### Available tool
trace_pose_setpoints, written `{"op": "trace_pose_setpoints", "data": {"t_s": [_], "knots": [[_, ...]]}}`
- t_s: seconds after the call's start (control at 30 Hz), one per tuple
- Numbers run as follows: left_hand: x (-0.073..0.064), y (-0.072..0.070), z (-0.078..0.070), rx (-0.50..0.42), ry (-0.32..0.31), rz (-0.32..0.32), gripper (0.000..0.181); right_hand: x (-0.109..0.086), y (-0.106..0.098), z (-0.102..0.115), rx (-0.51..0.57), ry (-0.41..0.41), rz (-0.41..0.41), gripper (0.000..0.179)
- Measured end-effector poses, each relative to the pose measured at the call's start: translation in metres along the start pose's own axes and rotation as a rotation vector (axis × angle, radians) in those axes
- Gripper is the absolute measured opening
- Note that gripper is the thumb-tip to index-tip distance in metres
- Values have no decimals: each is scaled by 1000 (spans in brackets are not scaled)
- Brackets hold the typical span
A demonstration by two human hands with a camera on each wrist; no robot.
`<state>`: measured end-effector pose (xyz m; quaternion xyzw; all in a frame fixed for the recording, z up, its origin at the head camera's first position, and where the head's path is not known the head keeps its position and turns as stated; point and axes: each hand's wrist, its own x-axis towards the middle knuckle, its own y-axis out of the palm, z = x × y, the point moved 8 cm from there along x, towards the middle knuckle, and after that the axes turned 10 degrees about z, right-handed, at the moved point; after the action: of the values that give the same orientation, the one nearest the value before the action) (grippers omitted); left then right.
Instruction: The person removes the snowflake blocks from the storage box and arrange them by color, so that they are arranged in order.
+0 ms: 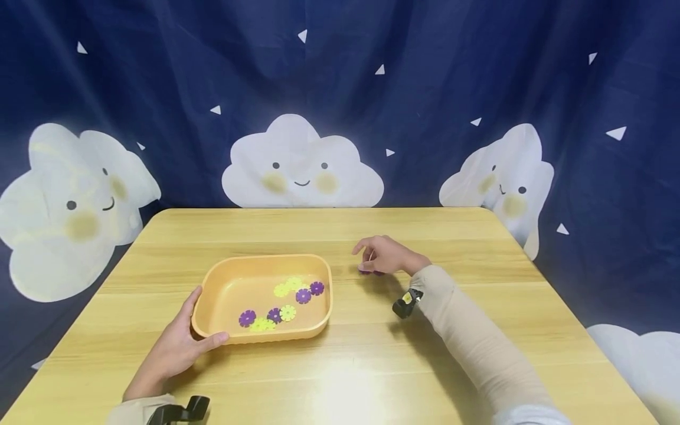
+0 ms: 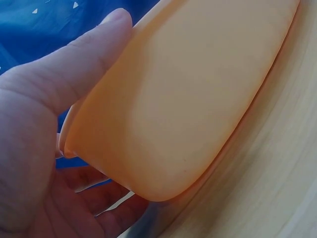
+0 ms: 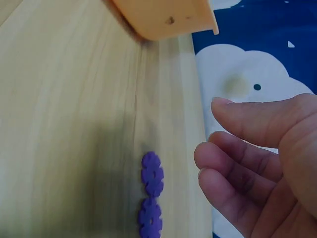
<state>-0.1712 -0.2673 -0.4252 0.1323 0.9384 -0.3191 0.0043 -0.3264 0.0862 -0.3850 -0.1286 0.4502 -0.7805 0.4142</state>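
My left hand [image 1: 175,348] grips the left front corner of an orange plastic tub [image 1: 265,339], thumb along the near rim and fingers round the outer side. Inside the tub lie several purple flower-shaped discs [image 1: 247,319] and yellow flower-shaped discs [image 1: 282,290], some overlapping. To the right of the tub, my right hand [image 1: 390,255] hovers low above the table with loosely bent fingers and nothing between them. Two purple notched discs [image 3: 148,174] lie edge to edge on the wood beneath it; in the head view the hand mostly hides them.
Everything stands on a light wooden table [image 1: 425,378] with rounded far corners. Behind it hangs a dark blue curtain [image 1: 340,65] printed with smiling clouds and small white triangles. Each wrist wears a black camera mount [image 1: 406,303].
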Motion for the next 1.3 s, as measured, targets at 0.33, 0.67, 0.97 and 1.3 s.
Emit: {"op": "trace_pose_setpoints", "data": {"t_s": [0.33,0.67,0.97,1.3], "knots": [[0,0,0,-9,-9,-2,112,12,-5,21,5,-14,-11,32],[-1,0,0,20,-38,0,115,23,-7,47,-16,-47,-4,33],[-10,2,3,10,-26,-2,114,36,11,66,10,-78,57,33],[-1,-1,-1,-24,17,-9,113,49,8,88,-31,-104,69,34]]}}
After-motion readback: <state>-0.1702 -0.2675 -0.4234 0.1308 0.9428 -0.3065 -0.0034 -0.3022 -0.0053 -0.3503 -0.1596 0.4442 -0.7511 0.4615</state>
